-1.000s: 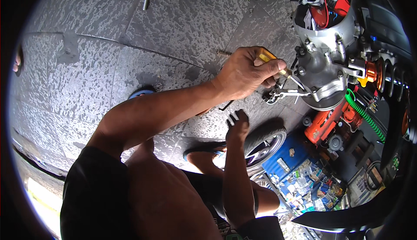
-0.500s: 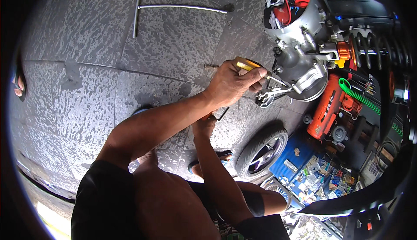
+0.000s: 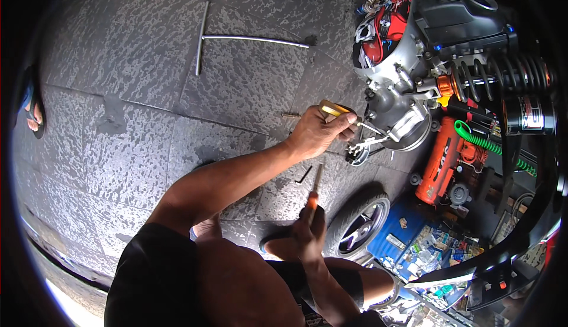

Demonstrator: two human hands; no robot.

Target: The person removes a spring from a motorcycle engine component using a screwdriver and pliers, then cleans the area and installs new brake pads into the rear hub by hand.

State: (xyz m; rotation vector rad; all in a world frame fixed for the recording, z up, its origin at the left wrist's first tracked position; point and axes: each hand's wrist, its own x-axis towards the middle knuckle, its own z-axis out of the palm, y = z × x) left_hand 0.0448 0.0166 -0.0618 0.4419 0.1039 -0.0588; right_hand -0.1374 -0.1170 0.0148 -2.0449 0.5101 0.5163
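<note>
My left hand (image 3: pixel 312 134) is closed round a screwdriver with a yellow handle (image 3: pixel 332 108). Its thin shaft reaches toward the metal arm on the grey hub casing (image 3: pixel 393 111) of a motorbike; whether the tip touches, I cannot tell. Nearer my knees, my right hand (image 3: pixel 310 233) grips an orange-handled screwdriver (image 3: pixel 312 200), its shaft pointing away from me. Beside that shaft, a black hex key (image 3: pixel 304 175) lies on the floor. A small bolt (image 3: pixel 290 116) rests on the floor just beyond my left hand.
A T-handle wrench (image 3: pixel 254 40) lies on the tiled floor. At the right stand a loose wheel (image 3: pixel 358 220), a red air compressor (image 3: pixel 439 164) with a green coiled hose (image 3: pixel 494 152), and a blue surface (image 3: pixel 395 230) with packets. A shock absorber (image 3: pixel 485 81) juts overhead; a sandalled foot (image 3: pixel 34 114) shows far left.
My right hand has drawn back toward my knees, bringing the orange-handled screwdriver up off the floor area. My left hand keeps its place at the casing. The whole view has shifted slightly.
</note>
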